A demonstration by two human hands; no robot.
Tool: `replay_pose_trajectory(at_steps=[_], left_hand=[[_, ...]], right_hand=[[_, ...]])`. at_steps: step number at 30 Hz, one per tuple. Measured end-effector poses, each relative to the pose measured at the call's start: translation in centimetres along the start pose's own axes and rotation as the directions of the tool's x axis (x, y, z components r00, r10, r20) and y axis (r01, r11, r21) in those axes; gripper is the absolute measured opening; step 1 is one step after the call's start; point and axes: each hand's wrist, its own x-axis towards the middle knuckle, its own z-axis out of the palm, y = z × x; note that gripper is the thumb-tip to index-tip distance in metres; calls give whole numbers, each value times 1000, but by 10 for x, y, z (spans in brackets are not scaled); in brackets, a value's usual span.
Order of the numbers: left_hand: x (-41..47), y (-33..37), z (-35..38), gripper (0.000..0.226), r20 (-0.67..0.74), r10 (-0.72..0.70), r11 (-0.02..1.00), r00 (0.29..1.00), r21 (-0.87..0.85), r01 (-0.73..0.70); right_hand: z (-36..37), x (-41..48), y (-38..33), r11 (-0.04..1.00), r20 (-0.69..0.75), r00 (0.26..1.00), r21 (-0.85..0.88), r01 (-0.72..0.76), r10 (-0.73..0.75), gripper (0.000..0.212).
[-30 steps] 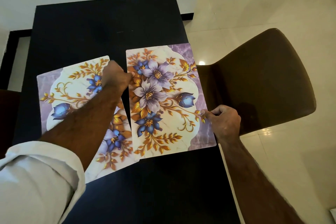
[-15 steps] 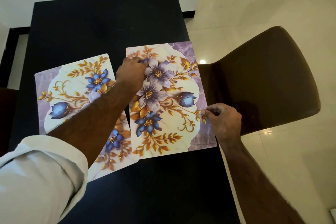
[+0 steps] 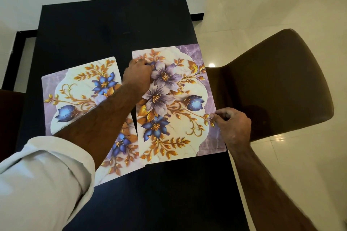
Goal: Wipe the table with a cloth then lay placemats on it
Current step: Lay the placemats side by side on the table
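On the black bench [image 3: 112,30] I see two floral placemats just beside each other, the left placemat [image 3: 78,97] tilted. My right hand [image 3: 232,127] pinches the outer edge of the right placemat [image 3: 174,103]. My left hand [image 3: 138,77] lies knuckles-up on its far left corner, fingers bent; gripping or pressing, I cannot tell.

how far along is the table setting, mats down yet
Done: the left placemat lies on the table, tilted; wiping cannot be judged. In hand: the left hand and right hand hold the right placemat by its edges, positioning it. Left: release it, perhaps straighten the left one.
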Motion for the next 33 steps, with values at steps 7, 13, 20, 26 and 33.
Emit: replay_pose_trajectory(at_steps=[7,13,20,26,33], left_hand=[[-44,-50,-19,50,-259,-195,939,946,-329,103],[-76,-182,-5,63,-89,-269,895,959,-392,214],[-50,-271,-6,111,215,-187,964,959,-146,221],[-28,-304,0,96,227,-122,985,966,-95,146],[-31,-352,1,26,198,-102,820,975,-538,195]], right_hand=[[-2,-41,-28,990,-70,997,138,-3,13,32],[80,-168,-91,982,212,970,117,-145,118,21],[187,-296,-124,565,517,691,407,-718,505,43],[228,-298,-149,539,410,698,445,-715,588,25],[237,-300,-149,524,302,684,464,-714,664,25]])
